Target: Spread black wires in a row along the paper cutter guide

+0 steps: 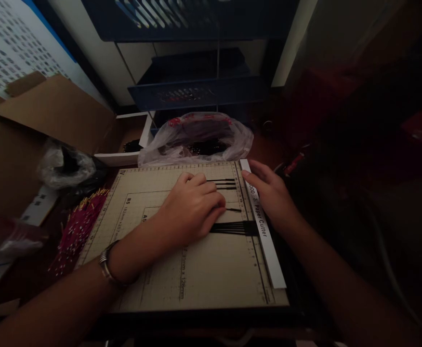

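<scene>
A paper cutter board (211, 284) with printed grid lines lies before me, a white strip (263, 226) marked "Paper Cutter" along its right side. My left hand (196, 205) rests over the board with bent fingers, pinching a thin black strand (234, 209) whose thicker end points right. Several similar strands (227, 183) lie just above, partly hidden by the fingers. Below, a row of black strands (232, 228) reaches the white strip. My right hand (272, 195) is at the upper part of the strip, its thumb on the strip and its other fingers curled over the far edge, partly hidden.
Behind the board sits a clear plastic bag (200, 140) with dark pieces. Left are a bundle of magenta strands (79, 231), a black plastic bag (70, 168) and an open cardboard box (59, 111). A blue rack (196, 91) stands at the back.
</scene>
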Demonstrator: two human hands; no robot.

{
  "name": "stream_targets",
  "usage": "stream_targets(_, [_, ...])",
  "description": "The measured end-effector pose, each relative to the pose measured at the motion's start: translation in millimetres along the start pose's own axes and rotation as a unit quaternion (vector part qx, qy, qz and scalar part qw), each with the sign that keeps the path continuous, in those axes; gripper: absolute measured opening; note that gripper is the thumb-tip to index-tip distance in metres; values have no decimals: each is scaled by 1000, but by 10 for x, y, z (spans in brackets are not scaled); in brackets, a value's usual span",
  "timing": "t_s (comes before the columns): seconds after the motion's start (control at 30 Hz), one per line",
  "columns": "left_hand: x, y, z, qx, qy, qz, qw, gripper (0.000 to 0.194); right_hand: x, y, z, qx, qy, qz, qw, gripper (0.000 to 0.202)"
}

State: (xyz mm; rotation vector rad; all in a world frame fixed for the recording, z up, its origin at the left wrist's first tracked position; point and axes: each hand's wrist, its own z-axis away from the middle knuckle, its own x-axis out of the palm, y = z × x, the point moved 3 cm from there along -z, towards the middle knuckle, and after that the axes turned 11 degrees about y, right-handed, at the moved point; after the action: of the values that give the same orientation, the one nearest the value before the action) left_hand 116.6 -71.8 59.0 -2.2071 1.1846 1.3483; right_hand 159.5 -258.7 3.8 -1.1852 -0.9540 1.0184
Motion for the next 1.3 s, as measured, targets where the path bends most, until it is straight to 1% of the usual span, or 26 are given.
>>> stream_targets(0.07, [38, -17, 19, -12, 10, -16, 1000, 19, -12, -7, 7, -59, 14, 13, 998, 51])
stream_targets(0.13, [80, -45, 39, -38, 21, -16, 999, 18, -37, -58, 44, -146, 31, 61, 987, 43])
stream_targets(0.17, [98, -62, 49, -52, 27, -9, 998, 17, -50, -97, 72, -193, 34, 98, 976, 36])
stream_targets(0.23, [119, -90, 62, -74, 40, 8, 996, 14, -71, -184, 133, -273, 25, 182, 944, 23])
stream_targets(0.3, [122, -102, 66, -79, 54, 16, 995, 13, -91, -262, 183, -322, 7, 251, 913, 17])
stream_targets(0.4, [118, -102, 64, -77, 64, 18, 995, 12, -131, -341, 229, -347, -13, 307, 886, 13])
stream_targets(0.53, [126, -115, 66, -88, 64, 28, 994, 12, -147, -332, 269, -333, -96, 356, 868, 8])
stream_targets(0.63, [125, -120, 67, -92, 67, 37, 993, 13, -145, -308, 287, -333, -141, 370, 856, 3])
stream_targets(0.8, [104, -94, 61, -87, 82, 43, 992, 13, -124, -277, 274, -344, -170, 370, 846, 9])
stream_targets(0.9, [105, -81, 62, -65, 102, 46, 992, 10, -107, -269, 272, -379, -161, 354, 840, 9])
stream_targets(0.97, [103, -83, 63, -55, 128, 49, 989, 9, -103, -284, 284, -403, -141, 330, 842, 9])
stream_targets(1.0, [98, -86, 63, -56, 145, 55, 986, 9, -104, -298, 292, -408, -131, 311, 848, 8])
stream_targets(1.07, [80, -92, 62, -64, 180, 80, 978, 7, -109, -334, 306, -396, -115, 264, 872, 6])
stream_targets(1.17, [40, -85, 56, -80, 220, 115, 965, 4, -108, -375, 316, -349, -115, 200, 908, 17])
stream_targets(1.2, [28, -79, 53, -84, 228, 118, 963, 5, -104, -384, 317, -340, -118, 185, 914, 18])
stream_targets(1.3, [11, -61, 47, -90, 236, 114, 961, 4, -93, -398, 317, -341, -116, 153, 920, 9])
